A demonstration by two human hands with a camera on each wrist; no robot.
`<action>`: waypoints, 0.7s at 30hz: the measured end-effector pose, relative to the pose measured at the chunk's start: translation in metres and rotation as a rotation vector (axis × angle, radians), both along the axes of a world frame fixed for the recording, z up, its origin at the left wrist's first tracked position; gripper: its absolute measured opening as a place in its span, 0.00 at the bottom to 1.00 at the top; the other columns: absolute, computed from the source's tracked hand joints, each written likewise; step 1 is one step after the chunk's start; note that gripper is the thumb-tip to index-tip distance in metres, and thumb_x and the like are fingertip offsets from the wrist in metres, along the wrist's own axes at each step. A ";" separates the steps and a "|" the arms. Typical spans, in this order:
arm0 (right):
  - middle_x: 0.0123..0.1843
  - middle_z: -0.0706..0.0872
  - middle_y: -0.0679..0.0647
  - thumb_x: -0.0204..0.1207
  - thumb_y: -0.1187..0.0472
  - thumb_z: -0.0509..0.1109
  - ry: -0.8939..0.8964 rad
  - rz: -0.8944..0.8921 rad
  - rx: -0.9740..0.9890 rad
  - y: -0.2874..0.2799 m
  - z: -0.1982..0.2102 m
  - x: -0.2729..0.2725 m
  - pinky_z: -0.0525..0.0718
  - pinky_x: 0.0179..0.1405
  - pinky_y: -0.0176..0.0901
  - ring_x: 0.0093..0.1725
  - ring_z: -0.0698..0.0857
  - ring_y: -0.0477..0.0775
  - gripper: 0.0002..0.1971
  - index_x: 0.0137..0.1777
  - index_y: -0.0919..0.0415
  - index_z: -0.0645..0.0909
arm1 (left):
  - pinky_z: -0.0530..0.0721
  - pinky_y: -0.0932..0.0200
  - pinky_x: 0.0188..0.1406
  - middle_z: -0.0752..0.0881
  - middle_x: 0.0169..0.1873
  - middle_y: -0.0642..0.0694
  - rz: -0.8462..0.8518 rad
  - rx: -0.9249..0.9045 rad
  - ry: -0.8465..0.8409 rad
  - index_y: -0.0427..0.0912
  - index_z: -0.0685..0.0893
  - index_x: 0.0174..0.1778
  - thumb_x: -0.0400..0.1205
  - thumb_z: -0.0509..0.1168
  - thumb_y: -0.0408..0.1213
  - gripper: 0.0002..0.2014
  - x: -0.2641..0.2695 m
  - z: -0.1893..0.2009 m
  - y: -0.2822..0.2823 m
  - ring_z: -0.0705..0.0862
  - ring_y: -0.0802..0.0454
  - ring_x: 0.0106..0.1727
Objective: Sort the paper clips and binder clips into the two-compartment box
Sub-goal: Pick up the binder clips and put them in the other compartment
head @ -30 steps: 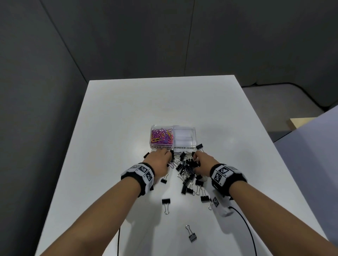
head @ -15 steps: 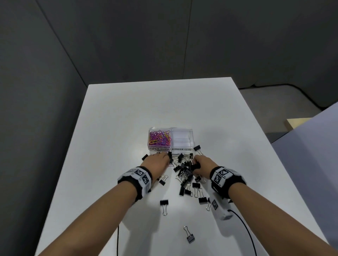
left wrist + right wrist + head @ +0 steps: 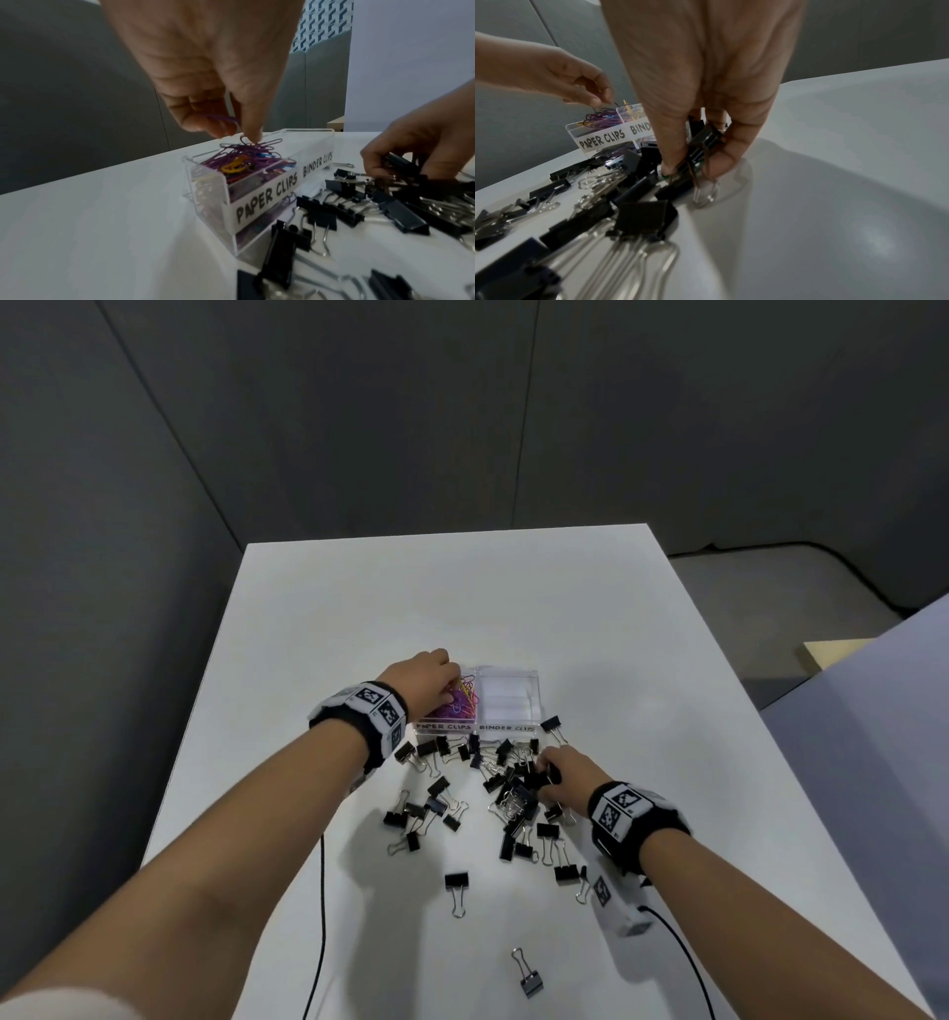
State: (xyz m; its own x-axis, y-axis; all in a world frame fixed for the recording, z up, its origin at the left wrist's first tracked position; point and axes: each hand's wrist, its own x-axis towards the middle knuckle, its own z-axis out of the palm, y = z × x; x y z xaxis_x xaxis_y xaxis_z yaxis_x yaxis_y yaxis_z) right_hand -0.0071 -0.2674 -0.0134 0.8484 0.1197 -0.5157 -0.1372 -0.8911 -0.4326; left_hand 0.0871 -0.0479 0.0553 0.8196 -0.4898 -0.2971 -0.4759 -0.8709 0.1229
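Left hand (image 3: 205, 60) pinches a purple paper clip (image 3: 226, 121) between thumb and fingertips, right above the "PAPER CLIPS" compartment of the clear two-compartment box (image 3: 534, 711). That compartment holds a heap of coloured paper clips (image 3: 102, 703)... correction: heap of coloured paper clips (image 3: 462, 703); the "BINDER CLIPS" compartment at its 3 o'clock looks bare.

Right hand (image 3: 565, 775) grips a bunch of black binder clips (image 3: 703, 146), fingers curled round them, low on the table (image 3: 667, 660) at 5 o'clock from the box. Exact count in the grip: cannot tell.

Loose binder clip pile (image 3: 506, 798) sits just beside the box front, touching the right hand at its 9 o'clock; a smaller cluster (image 3: 421, 809) lies at 7 o'clock from the box. 2 strays near the front edge: one (image 3: 456, 891), another (image 3: 526, 976).

Wrist cables run off the near edge. Open table at 12 o'clock beyond the box and along the far right side.
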 end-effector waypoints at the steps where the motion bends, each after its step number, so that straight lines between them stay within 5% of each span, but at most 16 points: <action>1: 0.63 0.76 0.62 0.72 0.65 0.72 0.002 0.003 -0.003 0.000 0.000 0.000 0.79 0.58 0.50 0.58 0.80 0.61 0.17 0.60 0.63 0.76 | 0.79 0.49 0.56 0.75 0.64 0.42 0.000 -0.009 0.019 0.42 0.76 0.66 0.84 0.59 0.39 0.15 0.002 0.000 -0.001 0.77 0.43 0.64; 8: 0.60 0.81 0.62 0.71 0.68 0.69 -0.014 0.045 -0.021 0.000 0.007 0.002 0.80 0.55 0.49 0.48 0.76 0.53 0.11 0.47 0.57 0.70 | 0.79 0.54 0.51 0.79 0.64 0.47 -0.047 -0.101 -0.123 0.47 0.79 0.67 0.83 0.60 0.44 0.17 -0.014 -0.001 0.012 0.81 0.46 0.59; 13: 0.55 0.86 0.62 0.73 0.69 0.66 -0.057 0.016 -0.039 -0.005 0.010 -0.004 0.81 0.52 0.49 0.51 0.84 0.61 0.09 0.53 0.60 0.75 | 0.76 0.58 0.39 0.83 0.52 0.48 0.111 -0.091 -0.127 0.45 0.80 0.55 0.84 0.55 0.47 0.13 -0.055 -0.023 0.039 0.83 0.47 0.52; 18: 0.56 0.85 0.64 0.73 0.70 0.66 -0.063 -0.011 -0.012 -0.006 0.010 -0.009 0.81 0.49 0.48 0.46 0.79 0.57 0.11 0.47 0.56 0.69 | 0.80 0.50 0.59 0.73 0.68 0.47 0.402 -0.097 0.078 0.47 0.71 0.71 0.80 0.62 0.53 0.25 -0.073 -0.056 0.046 0.77 0.47 0.66; 21: 0.56 0.84 0.64 0.73 0.72 0.65 -0.060 -0.012 -0.013 -0.003 0.010 -0.010 0.81 0.51 0.50 0.48 0.81 0.60 0.11 0.48 0.57 0.70 | 0.78 0.48 0.62 0.72 0.68 0.44 0.534 -0.146 0.131 0.45 0.71 0.70 0.78 0.65 0.54 0.27 -0.070 -0.066 0.029 0.75 0.45 0.68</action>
State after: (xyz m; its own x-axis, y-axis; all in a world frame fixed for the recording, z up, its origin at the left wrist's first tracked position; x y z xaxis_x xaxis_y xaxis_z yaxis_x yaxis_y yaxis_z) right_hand -0.0170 -0.2700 -0.0035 0.8793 0.1033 -0.4649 -0.1215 -0.8952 -0.4288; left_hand 0.0168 -0.0186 -0.0105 0.9255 -0.0617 -0.3736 0.0528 -0.9560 0.2885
